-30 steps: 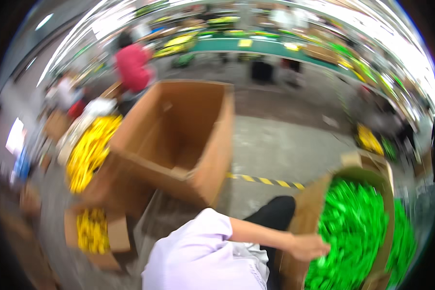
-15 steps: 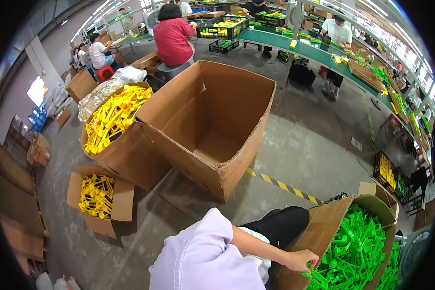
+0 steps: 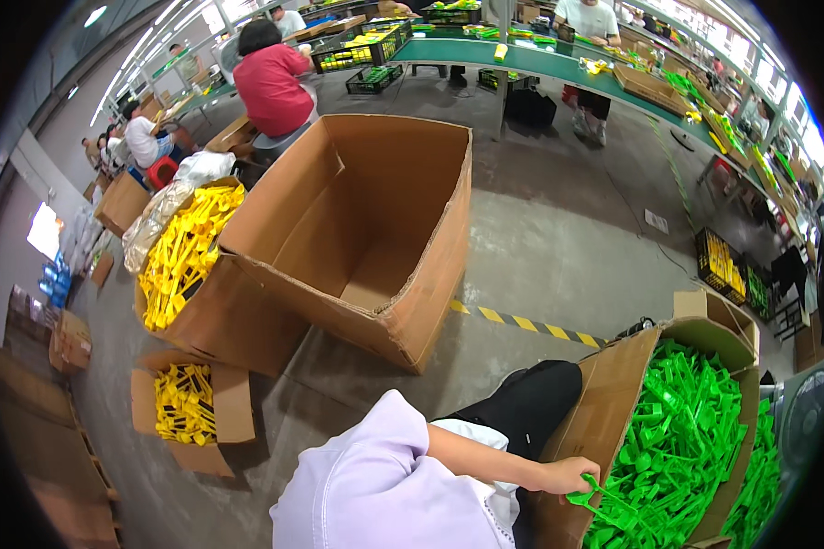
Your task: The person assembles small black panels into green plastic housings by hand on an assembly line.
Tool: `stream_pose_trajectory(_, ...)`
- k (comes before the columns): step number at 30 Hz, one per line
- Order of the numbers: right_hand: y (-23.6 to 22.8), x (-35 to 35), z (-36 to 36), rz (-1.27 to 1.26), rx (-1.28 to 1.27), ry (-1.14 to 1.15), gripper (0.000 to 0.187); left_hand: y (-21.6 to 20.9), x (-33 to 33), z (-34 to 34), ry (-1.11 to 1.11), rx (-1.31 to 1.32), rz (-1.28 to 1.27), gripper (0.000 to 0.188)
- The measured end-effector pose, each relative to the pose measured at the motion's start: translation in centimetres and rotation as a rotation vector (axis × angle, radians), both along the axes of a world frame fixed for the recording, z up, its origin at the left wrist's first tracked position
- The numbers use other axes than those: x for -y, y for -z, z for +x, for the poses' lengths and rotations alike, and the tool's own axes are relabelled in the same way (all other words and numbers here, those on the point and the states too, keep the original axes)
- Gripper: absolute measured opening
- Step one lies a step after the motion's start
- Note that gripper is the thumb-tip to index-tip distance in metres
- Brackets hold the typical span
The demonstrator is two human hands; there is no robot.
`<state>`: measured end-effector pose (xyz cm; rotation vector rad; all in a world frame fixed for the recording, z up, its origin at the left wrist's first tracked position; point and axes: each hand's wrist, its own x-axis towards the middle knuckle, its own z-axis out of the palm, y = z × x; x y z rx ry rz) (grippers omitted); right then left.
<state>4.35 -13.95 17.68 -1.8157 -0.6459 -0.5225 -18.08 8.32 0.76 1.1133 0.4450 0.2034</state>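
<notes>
Pinching a green plastic piece (image 3: 580, 499), left hand (image 3: 571, 476), fingers curled together on it; piece sits at the left edge of a tilted cardboard box (image 3: 606, 389) heaped with similar green pieces (image 3: 677, 430). Right hand outside view, fingers can't tell. Big open carton (image 3: 430, 293) up front, beside a box of yellow pieces (image 3: 188, 252).

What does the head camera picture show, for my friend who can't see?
The left hand holds a green plastic piece at a box full of green pieces. Further left stand a big open cardboard box and two boxes of yellow pieces.
</notes>
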Motion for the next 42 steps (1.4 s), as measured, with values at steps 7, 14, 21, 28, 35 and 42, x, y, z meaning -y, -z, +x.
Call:
stream_pose_trajectory(7,8.1,-10.4,-13.1,0.308,-0.546,-0.209,0.04,0.5,0.5,0.1,0.063,0.014,-0.099,0.019)
stream_pose_trajectory(14,6.5,-17.3,-15.1,0.111,-1.156,-0.704,0.059,-0.5,-1.3,-2.7,-0.09,-0.101,-0.23,0.02)
stream_pose_trajectory(21,7.2,-17.0,-13.7,0.306,-1.279,-0.723,0.049,-1.9,-0.8,-2.0,-0.068,-0.075,-0.283,0.022)
stream_pose_trajectory(28,8.1,-15.4,-12.6,0.297,-1.252,-0.663,0.032,-0.8,-0.8,-1.6,-0.027,-0.078,-0.282,0.02)
stream_pose_trajectory(35,8.6,-13.8,-13.5,-0.302,-0.541,-0.501,0.032,1.5,-1.0,-2.8,-0.209,-0.093,-0.101,0.018)
stream_pose_trajectory(42,10.3,-9.8,-12.5,-0.254,-0.213,-0.148,0.035,2.1,0.8,-1.0,-0.144,0.071,-0.304,0.019)
